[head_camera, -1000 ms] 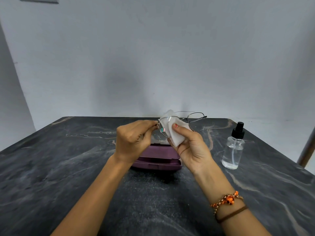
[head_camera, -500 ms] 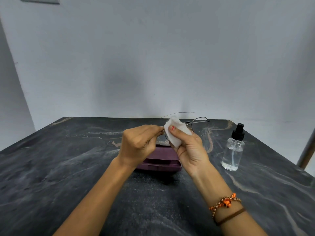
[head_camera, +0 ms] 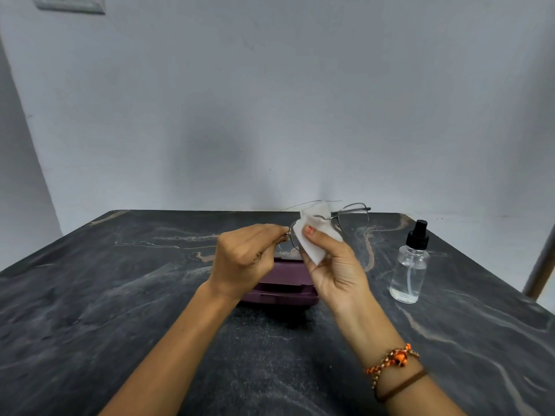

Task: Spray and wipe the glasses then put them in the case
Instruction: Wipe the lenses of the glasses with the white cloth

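Note:
Thin metal-framed glasses (head_camera: 354, 216) are held up above the table. My left hand (head_camera: 244, 259) pinches the frame at its left corner. My right hand (head_camera: 333, 265) pinches a white cloth (head_camera: 312, 235) around the left lens, thumb on the near side. The right lens sticks out bare to the right. Below the hands a purple glasses case (head_camera: 282, 283) lies on the table, partly hidden by them; whether its lid is up I cannot tell.
A clear spray bottle (head_camera: 410, 265) with a black nozzle stands on the dark marble table (head_camera: 120, 295) to the right of my right hand. A grey wall rises behind the table. A pole (head_camera: 540, 259) leans at the right edge.
The glasses and both hands shifted slightly right and up over the case. The cloth slid across the left lens under my right thumb.

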Available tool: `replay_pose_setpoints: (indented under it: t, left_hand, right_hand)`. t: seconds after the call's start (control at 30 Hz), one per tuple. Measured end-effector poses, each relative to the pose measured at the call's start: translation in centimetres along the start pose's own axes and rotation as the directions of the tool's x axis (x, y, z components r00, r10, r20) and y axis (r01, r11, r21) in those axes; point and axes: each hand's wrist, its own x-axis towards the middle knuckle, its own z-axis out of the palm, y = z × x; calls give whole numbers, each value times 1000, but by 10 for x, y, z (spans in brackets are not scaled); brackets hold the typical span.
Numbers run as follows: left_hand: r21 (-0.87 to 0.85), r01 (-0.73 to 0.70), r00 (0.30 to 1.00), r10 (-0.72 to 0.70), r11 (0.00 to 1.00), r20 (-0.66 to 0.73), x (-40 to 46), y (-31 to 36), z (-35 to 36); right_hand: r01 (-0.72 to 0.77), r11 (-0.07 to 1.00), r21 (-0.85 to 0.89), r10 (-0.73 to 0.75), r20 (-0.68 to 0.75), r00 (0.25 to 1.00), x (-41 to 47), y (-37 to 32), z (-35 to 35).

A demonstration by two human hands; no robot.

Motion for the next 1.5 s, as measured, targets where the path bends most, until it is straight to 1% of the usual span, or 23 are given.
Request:
replay_pose_setpoints:
  t: [0.07,0.23,0.4,0.53,0.7,0.9,1.0,1.07,1.13,1.27,1.37,1.5]
  left_hand:
    - [1,0,1000,0,1000,-5,0,1,0]
    - [-8,9,999,-9,1000,-41,1,0,-1]
    - [-3,-7,1000,7,1000,-29,1,0,-1]
    - [-1,-6,999,6,1000,-38,2,-3,-3]
    - [7,20,998,-20,1000,-56,0,-6,-4]
    - [-7,-1,999,1,1000,-33,1,-3,-2]
    - [-16,-14,1000,14,1000,-11,2,-1,-1]
    - [-25,-12,1000,12,1000,-10,1,-1,-1]
    - [-27,-12,1000,12,1000,-9,1,0,-1]
    - [-16,-42,999,42,999,9,1,1,0]
    - [9,-32,999,32,999,-5,1,-2,-2]
    - [22,-7,999,8,1000,-49,2,-4,-4]
  right_hand:
    - [6,1000,-5,-6,28,1000,0,-1,-1]
    - [-14,992,-127,25,90,996,-2,4,0]
    - [41,960,-278,-22,72,997,1,-2,-3]
    - [35,938,-345,-16,58,998,0,-2,-3]
    - [11,966,-260,-4,24,1000,0,2,-2]
    - [20,998,-65,-22,-28,999,-3,1,3]
    - [24,999,-41,-26,-63,998,-2,1,2]
    - [23,999,-46,-26,-53,998,-3,2,1]
    - [21,996,-83,-22,-13,1000,-3,3,1]
    - [20,976,-219,-12,40,999,-2,5,0]
    - [39,935,-352,-5,96,995,0,2,-2]
    - [75,868,-490,-30,98,995,0,-2,-3]
